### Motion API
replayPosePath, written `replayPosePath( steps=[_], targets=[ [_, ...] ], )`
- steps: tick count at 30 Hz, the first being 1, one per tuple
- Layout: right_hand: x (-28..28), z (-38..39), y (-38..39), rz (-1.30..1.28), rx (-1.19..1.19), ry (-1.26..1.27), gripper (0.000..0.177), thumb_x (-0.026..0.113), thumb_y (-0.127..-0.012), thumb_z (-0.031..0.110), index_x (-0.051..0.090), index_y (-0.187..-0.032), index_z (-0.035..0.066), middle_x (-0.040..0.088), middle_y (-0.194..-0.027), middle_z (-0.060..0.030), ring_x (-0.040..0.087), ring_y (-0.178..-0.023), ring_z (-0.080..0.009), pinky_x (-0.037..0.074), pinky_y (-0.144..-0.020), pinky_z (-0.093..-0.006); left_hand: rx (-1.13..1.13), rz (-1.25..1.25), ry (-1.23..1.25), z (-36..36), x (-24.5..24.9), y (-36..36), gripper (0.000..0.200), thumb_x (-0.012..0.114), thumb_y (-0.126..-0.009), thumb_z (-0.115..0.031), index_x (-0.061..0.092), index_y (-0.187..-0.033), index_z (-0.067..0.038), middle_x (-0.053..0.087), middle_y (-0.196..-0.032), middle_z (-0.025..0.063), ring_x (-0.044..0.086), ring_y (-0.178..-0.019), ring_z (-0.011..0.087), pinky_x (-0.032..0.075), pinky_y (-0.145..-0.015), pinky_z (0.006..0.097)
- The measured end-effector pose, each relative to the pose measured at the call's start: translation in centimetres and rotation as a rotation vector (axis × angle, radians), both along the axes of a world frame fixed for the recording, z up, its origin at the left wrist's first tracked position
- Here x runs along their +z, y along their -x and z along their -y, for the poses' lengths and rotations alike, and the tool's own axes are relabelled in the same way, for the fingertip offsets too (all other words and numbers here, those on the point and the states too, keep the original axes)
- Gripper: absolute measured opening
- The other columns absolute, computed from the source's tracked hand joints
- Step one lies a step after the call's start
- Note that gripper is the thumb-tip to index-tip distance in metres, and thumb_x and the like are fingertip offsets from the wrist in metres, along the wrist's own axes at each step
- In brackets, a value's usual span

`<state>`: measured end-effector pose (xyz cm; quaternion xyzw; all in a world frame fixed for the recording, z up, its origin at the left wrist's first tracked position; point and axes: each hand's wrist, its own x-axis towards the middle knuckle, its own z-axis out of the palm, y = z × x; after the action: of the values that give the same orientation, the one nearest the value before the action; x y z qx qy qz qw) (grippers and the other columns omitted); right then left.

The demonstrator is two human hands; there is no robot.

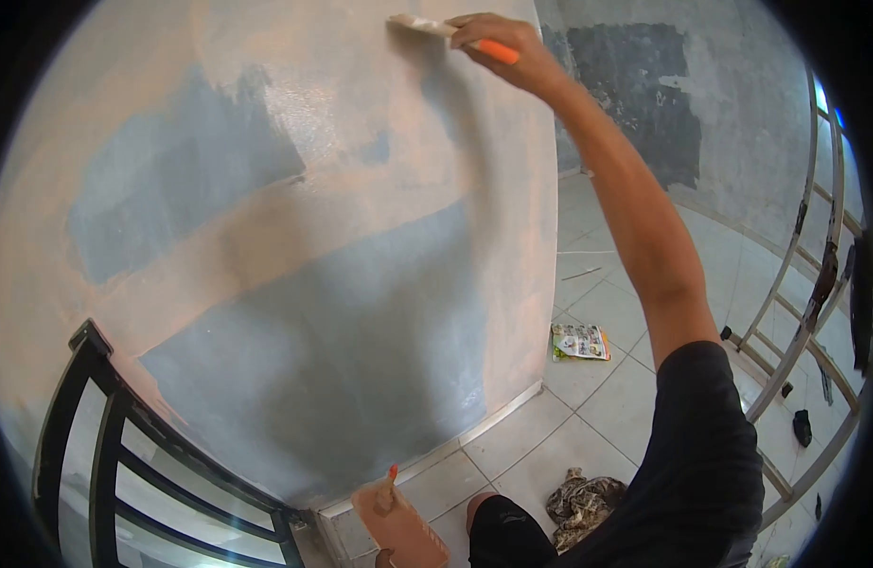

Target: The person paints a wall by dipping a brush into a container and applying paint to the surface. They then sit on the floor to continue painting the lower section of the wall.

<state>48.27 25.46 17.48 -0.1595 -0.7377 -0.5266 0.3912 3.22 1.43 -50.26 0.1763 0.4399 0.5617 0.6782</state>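
My right hand (501, 45) is raised high, closed around a paintbrush (436, 27) with an orange handle end. Its bristles are at the upper part of the wall (361, 185), which has peach paint over grey-blue patches. A wet sheen shows on the wall left of the brush. Low in the view, my left hand (384, 559) grips the near edge of a peach-coloured paint tray (419, 532); only some fingers show. A second tool with an orange-red handle (393, 471) rests in the tray, its working end covered in paint.
A black metal railing (103, 464) stands at lower left. On the tiled floor (521, 450) lie a crumpled patterned cloth (588, 502) and a printed packet (580, 342). A metal ladder (786, 355) stands at right, with small dark objects near its feet.
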Motion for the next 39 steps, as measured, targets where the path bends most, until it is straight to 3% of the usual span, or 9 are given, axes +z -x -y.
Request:
replayPosePath(
  steps=[9, 11, 21, 24, 26, 29, 33, 37, 39],
  targets=[
    [-19.5, 0.8, 0.2, -0.011, -0.129, 0.466, 0.02, 0.065, -0.077, 0.002, 0.071, -0.096, 0.008, 0.063, -0.116, -0.0128, 0.061, -0.104, -0.0275, 0.054, -0.083, -0.0343, -0.048, 0.075, -0.041, -1.0, -2.8, 1.8, 0.066, 0.046, -0.079, -0.028, 0.038, -0.137, 0.001, 0.051, -0.132, 0.0195, 0.054, -0.117, 0.0362, 0.043, -0.101, 0.0469],
    [-20.5, 2.7, 0.2, -0.026, 0.068, 0.622, 0.019, 0.063, -0.077, 0.001, 0.07, -0.092, 0.009, 0.067, -0.105, -0.0108, 0.062, -0.099, -0.0259, 0.054, -0.082, -0.0351, -0.059, 0.044, 0.05, -1.1, -3.0, 2.0, 0.068, 0.049, -0.08, -0.032, 0.037, -0.137, 0.003, 0.051, -0.13, 0.0225, 0.052, -0.116, 0.0398, 0.042, -0.098, 0.0505],
    [-0.6, -0.5, -2.0, -0.026, 0.092, 0.484, 0.014, 0.065, -0.077, 0.004, 0.07, -0.09, 0.007, 0.071, -0.092, -0.0083, 0.068, -0.082, -0.0227, 0.053, -0.079, -0.0321, 0.008, 0.056, 0.204, -2.2, -5.6, 2.0, 0.068, 0.054, -0.089, -0.032, 0.028, -0.14, 0.005, 0.049, -0.131, 0.0239, 0.052, -0.116, 0.0402, 0.046, -0.098, 0.0487],
    [5.5, -0.1, -2.1, -0.159, -0.038, 0.303, 0.017, 0.067, -0.082, 0.01, 0.07, -0.098, 0.005, 0.07, -0.107, -0.0101, 0.066, -0.096, -0.0235, 0.05, -0.089, -0.0332, 0.009, 0.072, 0.187, -2.2, -4.5, 1.6, 0.07, 0.054, -0.088, -0.033, 0.029, -0.14, 0.005, 0.049, -0.132, 0.0237, 0.052, -0.116, 0.0404, 0.045, -0.098, 0.0491],
    [8.2, 0.5, -1.4, -0.014, 0.118, 0.198, 0.009, 0.06, -0.084, 0.01, 0.064, -0.083, 0.001, 0.069, -0.091, -0.0146, 0.067, -0.084, -0.0281, 0.054, -0.073, -0.0349, 0.01, 0.094, 0.169, -2.1, -3.6, 1.4, 0.071, 0.055, -0.086, -0.033, 0.03, -0.14, 0.005, 0.049, -0.132, 0.0235, 0.052, -0.116, 0.0405, 0.045, -0.099, 0.0495],
    [7.8, -0.3, -0.3, 0.025, 0.186, 0.1, 0.006, 0.061, -0.08, 0.005, 0.063, -0.08, -0.001, 0.068, -0.089, -0.0138, 0.067, -0.083, -0.0278, 0.053, -0.074, -0.0344, 0.012, 0.119, 0.164, -2.0, -2.9, 1.1, 0.074, 0.056, -0.083, -0.035, 0.031, -0.14, 0.005, 0.05, -0.132, 0.0233, 0.051, -0.117, 0.0407, 0.044, -0.1, 0.0502],
    [0.6, -4.3, -1.1, -0.049, -0.165, 0.028, 0.026, 0.065, -0.082, 0.01, 0.068, -0.108, 0.011, 0.063, -0.119, -0.0114, 0.059, -0.109, -0.0302, 0.048, -0.096, -0.0385, 0.016, 0.144, 0.147, -1.8, -2.4, 1.0, 0.077, 0.057, -0.08, -0.036, 0.032, -0.14, 0.005, 0.05, -0.133, 0.023, 0.051, -0.118, 0.0409, 0.043, -0.101, 0.051],
    [-12.3, -1.8, -0.3, 0.142, -0.209, 0.194, 0.047, 0.063, -0.079, 0.004, 0.061, -0.125, 0.015, 0.062, -0.117, -0.011, 0.061, -0.1, -0.0288, 0.053, -0.084, -0.0369, 0.001, 0.161, 0.143, -1.7, -2.9, 1.4, 0.079, 0.057, -0.077, -0.037, 0.033, -0.14, 0.005, 0.05, -0.133, 0.0228, 0.051, -0.118, 0.0411, 0.042, -0.102, 0.0516],
    [-16.9, 0.7, -0.1, 0.19, -0.02, 0.484, 0.022, 0.064, -0.077, 0.005, 0.069, -0.098, 0.008, 0.065, -0.108, -0.0113, 0.062, -0.098, -0.027, 0.054, -0.082, -0.0348, -0.027, 0.091, 0.114, -1.9, -4.1, 1.8, 0.079, 0.06, -0.079, -0.039, 0.034, -0.139, 0.005, 0.053, -0.129, 0.0236, 0.055, -0.113, 0.0412, 0.045, -0.095, 0.0508]
  ],
)
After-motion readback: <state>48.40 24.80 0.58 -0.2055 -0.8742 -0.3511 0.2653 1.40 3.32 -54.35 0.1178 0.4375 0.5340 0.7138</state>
